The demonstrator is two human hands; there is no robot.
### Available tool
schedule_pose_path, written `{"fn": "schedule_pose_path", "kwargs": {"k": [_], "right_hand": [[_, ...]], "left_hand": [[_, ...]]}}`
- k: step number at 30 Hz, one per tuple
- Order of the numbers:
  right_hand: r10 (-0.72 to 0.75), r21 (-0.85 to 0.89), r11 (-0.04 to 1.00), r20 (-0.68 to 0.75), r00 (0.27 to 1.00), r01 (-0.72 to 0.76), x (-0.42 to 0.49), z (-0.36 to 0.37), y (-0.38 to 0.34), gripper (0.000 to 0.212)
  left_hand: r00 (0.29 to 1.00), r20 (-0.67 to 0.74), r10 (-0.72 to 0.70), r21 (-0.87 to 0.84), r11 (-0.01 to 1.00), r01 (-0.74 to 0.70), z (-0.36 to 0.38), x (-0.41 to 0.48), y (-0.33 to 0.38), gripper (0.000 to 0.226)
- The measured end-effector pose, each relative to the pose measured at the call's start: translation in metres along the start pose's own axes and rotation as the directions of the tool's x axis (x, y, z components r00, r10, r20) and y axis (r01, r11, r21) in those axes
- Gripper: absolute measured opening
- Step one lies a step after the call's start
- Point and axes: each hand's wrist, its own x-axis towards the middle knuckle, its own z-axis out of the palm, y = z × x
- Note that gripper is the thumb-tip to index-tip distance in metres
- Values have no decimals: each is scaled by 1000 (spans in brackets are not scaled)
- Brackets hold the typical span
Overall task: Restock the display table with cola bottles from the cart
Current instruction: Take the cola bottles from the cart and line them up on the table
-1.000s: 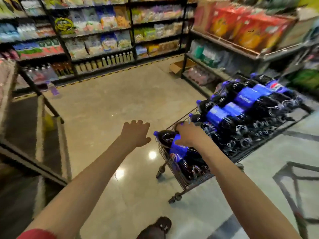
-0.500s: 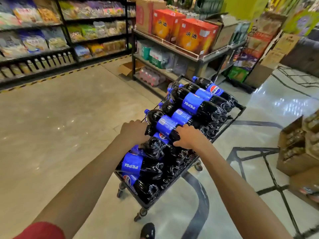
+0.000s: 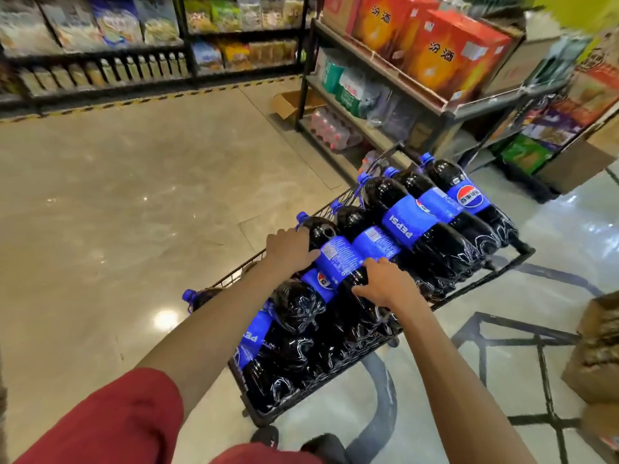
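A black wire cart (image 3: 486, 278) stands in front of me, piled with several large cola bottles with blue labels and caps, all lying on their sides. My left hand (image 3: 288, 250) grips the neck end of the top cola bottle (image 3: 338, 259) near the middle of the pile. My right hand (image 3: 385, 283) holds the same bottle lower down, with its fingers spread and curved over the dark body. More cola bottles (image 3: 412, 222) lie further along the cart. The display table is out of view.
A metal rack (image 3: 445, 112) with red-orange boxes (image 3: 442, 55) stands just beyond the cart. An open cardboard box (image 3: 290, 102) lies on the floor by it. Snack shelves (image 3: 100, 31) line the far wall. Brown cartons (image 3: 599, 349) and a black frame (image 3: 502, 329) are at the right.
The view has swung right and closer to the cart. My left hand came from the open air onto the bottles, and both hands now hold one top bottle.
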Motion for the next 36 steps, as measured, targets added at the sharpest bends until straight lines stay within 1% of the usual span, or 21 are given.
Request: {"fn": "schedule_pose_path", "kwargs": {"k": [3, 6, 9, 11, 14, 17, 20, 24, 27, 30, 32, 34, 36], "right_hand": [[-11, 37, 999, 1, 1000, 11, 15, 4, 7, 62], [-34, 135, 990, 16, 999, 32, 29, 9, 13, 69], [-61, 207, 977, 11, 998, 58, 41, 16, 17, 77], [-78, 207, 975, 4, 997, 75, 46, 20, 17, 84], [-100, 175, 980, 4, 995, 98, 53, 22, 18, 94], [-125, 137, 983, -4, 992, 125, 58, 21, 18, 97], [-155, 70, 985, -30, 987, 157, 62, 21, 18, 99], [-183, 43, 982, -53, 982, 185, 65, 21, 20, 98], [-208, 38, 977, -61, 976, 210, 66, 22, 22, 98], [-235, 45, 970, -45, 971, 237, 67, 20, 27, 103], [-245, 80, 966, -33, 969, 247, 68, 19, 30, 106], [-247, 157, 956, -27, 969, 248, 68, 20, 33, 108], [-255, 293, 923, -14, 967, 248, 67, 24, 37, 112]], "left_hand": [[996, 11, -92, -186, 978, 92, 8, 19, 9, 67], [985, 54, -162, -358, 918, 170, 18, 31, 15, 76], [970, 85, -228, -544, 805, 237, 31, 45, 19, 84], [948, 113, -296, -629, 717, 299, 36, 54, 23, 90], [910, 187, -370, -730, 568, 381, 43, 65, 29, 105], [870, 236, -433, -782, 447, 434, 50, 74, 36, 113], [844, 237, -482, -809, 383, 446, 50, 80, 44, 113], [808, 253, -532, -874, 233, 427, 50, 84, 48, 91], [781, 258, -569, -910, 129, 395, 54, 85, 50, 95], [764, 245, -598, -929, 81, 361, 54, 85, 55, 89], [756, 222, -615, -947, 51, 319, 55, 83, 59, 87], [750, 174, -638, -961, 57, 271, 55, 80, 63, 87], [761, 122, -638, -969, 89, 231, 54, 75, 67, 88]]}}
